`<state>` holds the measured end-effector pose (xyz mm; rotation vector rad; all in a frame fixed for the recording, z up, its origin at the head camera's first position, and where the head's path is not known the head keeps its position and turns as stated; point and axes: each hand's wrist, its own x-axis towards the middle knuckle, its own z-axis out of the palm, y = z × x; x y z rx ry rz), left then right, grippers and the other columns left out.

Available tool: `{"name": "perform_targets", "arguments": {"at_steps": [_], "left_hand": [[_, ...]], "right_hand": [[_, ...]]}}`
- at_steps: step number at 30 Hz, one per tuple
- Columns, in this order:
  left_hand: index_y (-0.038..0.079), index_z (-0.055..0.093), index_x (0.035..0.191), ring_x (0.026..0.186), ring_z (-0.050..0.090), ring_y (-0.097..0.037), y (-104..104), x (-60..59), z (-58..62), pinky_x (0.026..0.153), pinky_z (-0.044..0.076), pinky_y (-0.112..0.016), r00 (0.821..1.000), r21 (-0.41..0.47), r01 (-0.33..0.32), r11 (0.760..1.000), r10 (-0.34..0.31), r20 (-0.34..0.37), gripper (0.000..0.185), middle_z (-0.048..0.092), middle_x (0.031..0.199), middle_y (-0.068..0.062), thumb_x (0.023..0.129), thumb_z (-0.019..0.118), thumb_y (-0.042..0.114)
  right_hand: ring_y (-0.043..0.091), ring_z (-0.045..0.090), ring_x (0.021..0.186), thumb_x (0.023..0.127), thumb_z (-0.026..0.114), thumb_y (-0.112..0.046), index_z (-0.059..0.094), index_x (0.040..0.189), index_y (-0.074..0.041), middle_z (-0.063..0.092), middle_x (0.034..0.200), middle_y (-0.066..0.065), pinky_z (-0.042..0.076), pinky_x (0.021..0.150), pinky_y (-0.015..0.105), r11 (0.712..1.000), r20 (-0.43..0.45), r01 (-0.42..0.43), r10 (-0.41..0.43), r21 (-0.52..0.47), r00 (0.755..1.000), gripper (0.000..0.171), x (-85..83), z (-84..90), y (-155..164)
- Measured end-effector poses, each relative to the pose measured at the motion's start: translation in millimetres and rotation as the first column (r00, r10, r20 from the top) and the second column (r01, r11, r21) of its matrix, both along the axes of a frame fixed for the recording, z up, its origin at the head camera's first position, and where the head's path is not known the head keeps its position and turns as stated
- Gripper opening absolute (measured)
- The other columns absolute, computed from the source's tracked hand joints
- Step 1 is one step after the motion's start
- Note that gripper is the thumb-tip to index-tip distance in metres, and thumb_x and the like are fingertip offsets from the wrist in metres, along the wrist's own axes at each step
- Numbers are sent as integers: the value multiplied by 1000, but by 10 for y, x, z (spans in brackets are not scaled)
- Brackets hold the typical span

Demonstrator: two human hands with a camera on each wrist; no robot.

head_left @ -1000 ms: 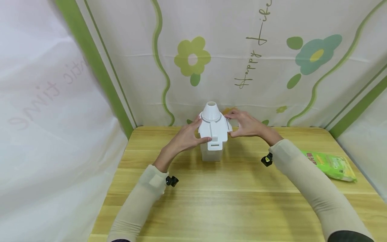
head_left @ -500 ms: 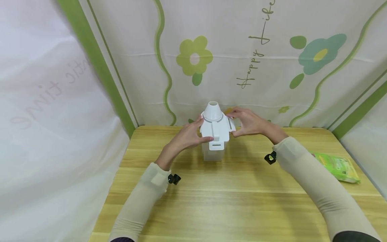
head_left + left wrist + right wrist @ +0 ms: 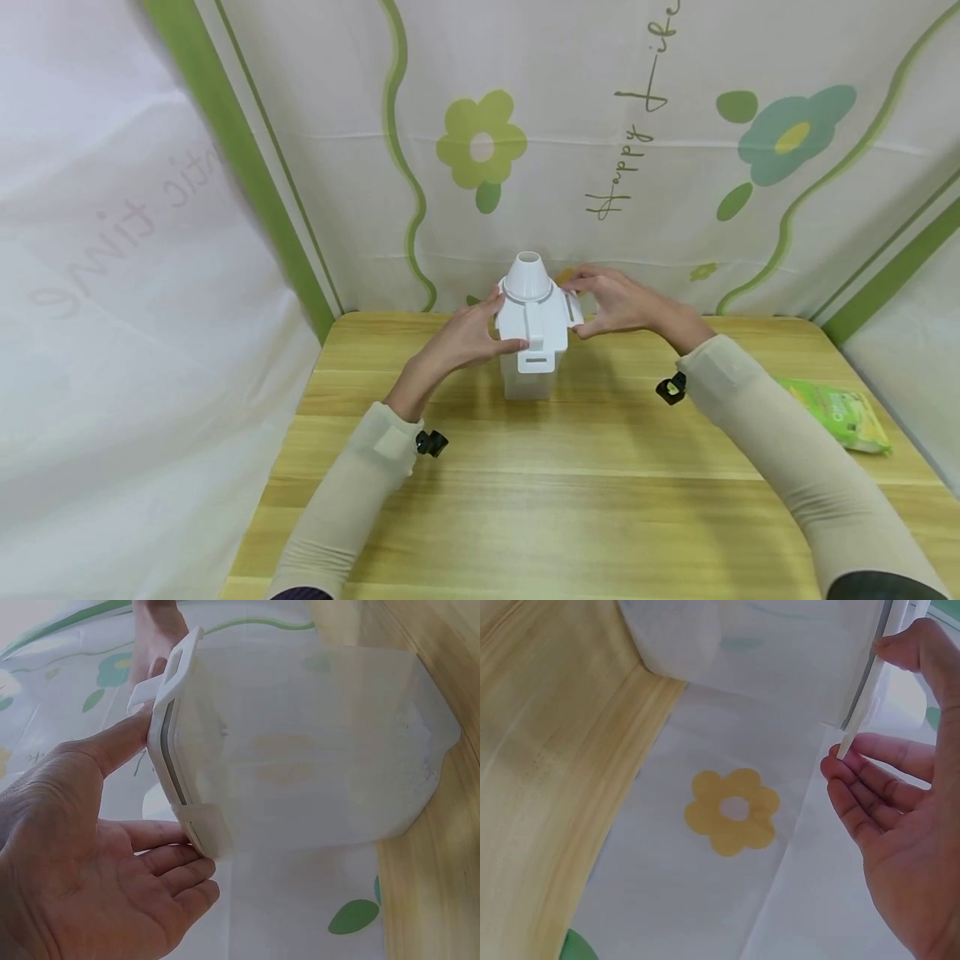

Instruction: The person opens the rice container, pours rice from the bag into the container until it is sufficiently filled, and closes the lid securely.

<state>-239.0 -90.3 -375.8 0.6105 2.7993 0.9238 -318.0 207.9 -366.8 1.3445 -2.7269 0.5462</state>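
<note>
A translucent plastic storage box [image 3: 300, 750] stands upright on the table, capped by a white lid [image 3: 551, 325] with a cone-shaped spout [image 3: 527, 277]. My left hand [image 3: 467, 333] holds the lid's left side, thumb near the front and fingers by the side flap [image 3: 206, 831]. At the right, my right hand [image 3: 622, 304] grips the lid's other side flap [image 3: 573, 308], which sticks outward. In the right wrist view, the thumb [image 3: 904, 646] presses the lid's edge while the fingertips meet the flap's corner. Whether the box holds anything is unclear.
A green and yellow packet [image 3: 843, 417] lies on the wooden table [image 3: 510, 517] at the right, partly behind the right sleeve [image 3: 780, 467]. A printed cloth [image 3: 570, 83] hangs just behind the box. Small black cameras [image 3: 431, 443] sit at both wrists.
The head view has shifted slightly. Both hands keep their places on the lid. A narrow strip on the lid's top now shows more plainly than half a second ago.
</note>
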Motion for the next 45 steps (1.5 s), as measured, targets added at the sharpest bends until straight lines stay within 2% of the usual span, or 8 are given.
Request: {"name": "perform_targets", "arguments": {"at_steps": [8,12,17,21,25,29,33,45], "left_hand": [[12,28,168,158,29,-38,-27,-9,-42,129,15,-60,1000,17,1,1000,-1,-22,98,19,173,-17,94,76,55],[12,33,167,158,29,-36,-41,16,-45,129,16,-61,999,32,-2,999,3,-35,93,22,173,-18,96,76,53],[4,31,166,157,31,-34,-29,74,0,130,17,-56,999,44,-26,999,27,-30,86,22,173,-18,104,61,57],[6,27,168,155,36,-38,32,115,34,128,26,-55,997,68,-54,996,57,-48,97,20,174,-17,100,58,69],[9,24,169,156,34,-38,141,141,14,121,40,-54,992,65,-80,995,86,-96,107,20,175,-17,94,65,72],[8,20,170,159,27,-37,265,172,-29,121,39,-57,985,63,-132,989,138,-103,113,16,176,-17,91,69,72],[6,17,170,156,33,-41,365,195,-62,117,42,-59,977,42,-178,983,182,-115,116,13,177,-19,90,69,73],[4,19,169,163,18,-32,492,212,-154,118,41,-58,960,-3,-215,977,210,-184,113,15,176,-21,92,69,70]], "right_hand": [[35,67,112,78,89,-24,65,140,4,67,129,19,58,94,54,997,74,-16,22,-74,997,73,-26,-112,31],[42,65,120,84,88,-19,60,144,8,64,137,24,56,101,58,991,171,-31,53,-130,984,71,-46,-118,47],[48,57,135,97,76,-19,53,151,7,56,151,28,46,113,60,974,339,92,-17,-207,941,64,-78,-81,52],[51,51,141,105,68,-22,47,155,6,50,158,27,41,117,62,955,418,183,-72,-232,906,61,-96,-93,27],[47,46,146,107,65,-27,45,157,4,46,162,23,38,119,62,941,437,220,-91,-256,895,62,-106,-131,-24],[41,42,151,107,66,-29,43,160,2,43,165,21,36,121,61,929,444,232,-85,-288,892,65,-124,-170,-106],[39,41,152,106,67,-35,41,162,-2,40,167,17,37,122,56,922,455,259,-107,-287,884,70,-134,-182,-217],[38,46,149,101,74,-35,46,159,-3,49,161,18,39,122,54,905,440,278,-117,-321,890,72,-193,-242,-452]]}}
